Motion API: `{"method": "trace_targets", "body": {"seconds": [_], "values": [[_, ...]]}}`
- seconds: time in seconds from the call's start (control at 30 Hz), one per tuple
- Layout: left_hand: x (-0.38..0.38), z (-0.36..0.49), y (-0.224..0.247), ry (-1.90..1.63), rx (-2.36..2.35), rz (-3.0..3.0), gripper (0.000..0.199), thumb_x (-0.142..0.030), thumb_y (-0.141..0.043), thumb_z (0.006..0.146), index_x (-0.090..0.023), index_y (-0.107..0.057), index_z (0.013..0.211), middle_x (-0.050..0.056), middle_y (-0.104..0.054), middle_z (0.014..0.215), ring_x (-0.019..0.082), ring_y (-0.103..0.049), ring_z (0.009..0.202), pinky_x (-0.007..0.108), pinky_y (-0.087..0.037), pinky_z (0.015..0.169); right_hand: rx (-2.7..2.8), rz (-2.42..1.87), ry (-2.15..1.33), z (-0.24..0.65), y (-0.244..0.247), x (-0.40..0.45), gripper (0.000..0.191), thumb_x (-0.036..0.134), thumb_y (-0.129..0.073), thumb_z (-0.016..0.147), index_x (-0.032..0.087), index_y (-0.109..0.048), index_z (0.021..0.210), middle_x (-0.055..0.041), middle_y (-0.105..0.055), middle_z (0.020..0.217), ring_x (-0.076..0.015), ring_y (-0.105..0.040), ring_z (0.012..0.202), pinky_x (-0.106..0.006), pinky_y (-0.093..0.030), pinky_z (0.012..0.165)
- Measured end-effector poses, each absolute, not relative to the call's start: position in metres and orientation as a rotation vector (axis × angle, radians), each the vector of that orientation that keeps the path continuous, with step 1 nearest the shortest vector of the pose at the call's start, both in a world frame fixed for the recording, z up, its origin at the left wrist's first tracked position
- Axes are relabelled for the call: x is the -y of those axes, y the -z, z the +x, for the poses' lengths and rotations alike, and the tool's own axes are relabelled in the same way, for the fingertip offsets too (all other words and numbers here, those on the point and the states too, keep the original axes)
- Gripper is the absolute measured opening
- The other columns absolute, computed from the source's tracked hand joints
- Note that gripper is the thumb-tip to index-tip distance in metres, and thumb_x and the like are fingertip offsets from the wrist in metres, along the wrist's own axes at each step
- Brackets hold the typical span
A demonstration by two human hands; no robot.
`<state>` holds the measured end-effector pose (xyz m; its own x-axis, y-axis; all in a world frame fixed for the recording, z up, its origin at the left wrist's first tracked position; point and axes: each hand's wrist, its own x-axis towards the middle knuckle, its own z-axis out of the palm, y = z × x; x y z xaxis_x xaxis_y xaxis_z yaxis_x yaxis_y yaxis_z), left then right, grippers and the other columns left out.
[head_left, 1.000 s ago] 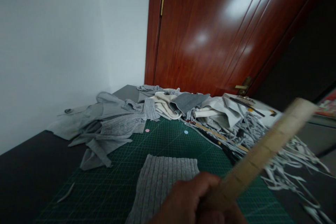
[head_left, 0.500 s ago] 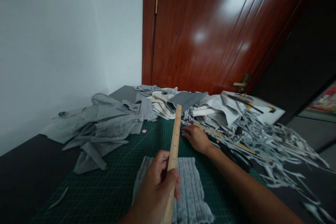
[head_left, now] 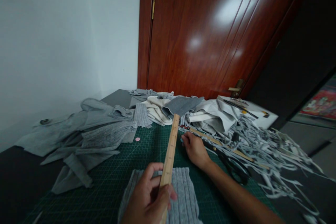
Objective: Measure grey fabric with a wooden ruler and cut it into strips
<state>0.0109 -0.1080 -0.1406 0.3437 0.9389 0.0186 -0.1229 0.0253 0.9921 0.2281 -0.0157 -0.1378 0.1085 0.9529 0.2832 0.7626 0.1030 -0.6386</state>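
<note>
My left hand (head_left: 153,194) is closed round a wooden ruler (head_left: 171,147), which points away from me above a ribbed grey cloth piece (head_left: 184,196). That piece lies on a green cutting mat (head_left: 147,150). To the right, my right hand (head_left: 193,147) is closed in a pinch at the mat's far right part, with a small light-blue object (head_left: 182,140) at its fingertips. Black-handled scissors (head_left: 236,169) lie beside my right forearm. Nearby on the mat is a small pink disc (head_left: 138,139).
Grey garments (head_left: 105,129) are heaped at the left, with folded white and grey cloth (head_left: 183,106) at the back. A tangle of grey strips (head_left: 265,150) covers the right side, over another wooden strip (head_left: 210,138). Behind stands a white box (head_left: 267,120).
My right hand's fingers have drawn together around the small light-blue object. The view has shifted slightly, and my left hand still grips the ruler over the cloth.
</note>
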Motion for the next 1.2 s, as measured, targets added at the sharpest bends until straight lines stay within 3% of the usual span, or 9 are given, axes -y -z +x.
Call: {"method": "trace_targets", "body": {"seconds": [0.1,0.23,0.37,0.5,0.63,0.77,0.93,1.1,1.2], "values": [[0.106,0.010,0.142,-1.026,-0.930,1.265,0.046,-0.050,-0.068,0.087,-0.022,-0.050,0.118,0.003,-0.075,0.076,0.018,-0.063,0.059,0.030,-0.043,0.059,1.593,-1.594,-0.510,0.230,0.141,0.041,0.031,0.043,-0.040,0.108,0.022,-0.053,0.089,-0.0016,-0.065,0.073,-0.0162,-0.059,0.053,-0.027,-0.044,0.050],[0.101,0.009,0.148,-1.016,-0.950,1.294,0.046,-0.048,-0.067,0.088,-0.021,-0.048,0.120,0.004,-0.076,0.079,0.019,-0.065,0.060,0.029,-0.045,0.058,1.471,-1.503,-0.671,0.240,0.147,0.085,0.039,0.060,-0.048,0.103,0.022,-0.054,0.095,0.0024,-0.057,0.074,-0.0127,-0.053,0.051,-0.025,-0.040,0.046],[0.095,0.008,0.143,-0.976,-0.971,1.329,0.043,-0.040,-0.066,0.088,-0.020,-0.044,0.120,0.004,-0.077,0.081,0.018,-0.065,0.062,0.029,-0.045,0.060,1.349,-1.407,-0.842,0.251,0.146,0.105,0.047,0.063,-0.066,0.094,0.019,-0.059,0.109,0.0035,-0.056,0.075,-0.0109,-0.049,0.051,-0.024,-0.035,0.046],[0.091,0.008,0.137,-0.933,-1.042,1.365,0.041,-0.039,-0.066,0.084,-0.021,-0.046,0.114,0.003,-0.076,0.077,0.019,-0.064,0.061,0.029,-0.043,0.058,1.337,-1.357,-0.896,0.253,0.137,0.100,0.050,0.066,-0.072,0.088,0.018,-0.063,0.098,0.0060,-0.051,0.067,-0.0097,-0.043,0.050,-0.024,-0.030,0.046],[0.091,0.009,0.138,-0.914,-1.032,1.368,0.043,-0.044,-0.068,0.081,-0.022,-0.047,0.111,0.001,-0.074,0.076,0.018,-0.061,0.058,0.028,-0.040,0.054,1.344,-1.308,-0.914,0.248,0.138,0.099,0.045,0.063,-0.072,0.090,0.021,-0.057,0.088,0.0091,-0.045,0.061,-0.0090,-0.039,0.047,-0.024,-0.027,0.044],[0.093,0.010,0.128,-0.894,-1.024,1.352,0.045,-0.043,-0.072,0.077,-0.022,-0.048,0.110,-0.001,-0.072,0.073,0.018,-0.061,0.059,0.028,-0.041,0.055,1.352,-1.281,-0.939,0.242,0.146,0.101,0.040,0.061,-0.062,0.097,0.022,-0.054,0.097,0.0069,-0.051,0.069,-0.0095,-0.042,0.048,-0.023,-0.030,0.044],[0.096,0.008,0.111,-0.847,-0.953,1.413,0.041,-0.037,-0.071,0.083,-0.023,-0.048,0.113,-0.001,-0.073,0.077,0.018,-0.065,0.065,0.027,-0.045,0.061,1.403,-1.328,-0.945,0.242,0.143,0.101,0.027,0.049,-0.052,0.102,0.022,-0.056,0.100,0.0089,-0.040,0.065,-0.0114,-0.038,0.050,-0.024,-0.030,0.045],[0.098,0.012,0.121,-0.814,-0.851,1.408,0.042,-0.032,-0.071,0.083,-0.024,-0.044,0.115,-0.002,-0.073,0.079,0.017,-0.066,0.062,0.028,-0.047,0.060,1.759,-1.571,-0.662,0.245,0.126,0.110,0.012,0.030,-0.060,0.096,0.020,-0.067,0.095,0.0027,-0.056,0.071,-0.0147,-0.050,0.060,-0.027,-0.036,0.055],[0.102,0.016,0.127,-0.794,-0.846,1.373,0.051,-0.033,-0.073,0.080,-0.023,-0.042,0.119,-0.003,-0.071,0.077,0.017,-0.065,0.059,0.028,-0.047,0.058,1.856,-1.640,-0.591,0.247,0.121,0.112,0.015,0.029,-0.068,0.091,0.020,-0.071,0.103,0.0028,-0.058,0.071,-0.0151,-0.051,0.060,-0.028,-0.035,0.056]]}}
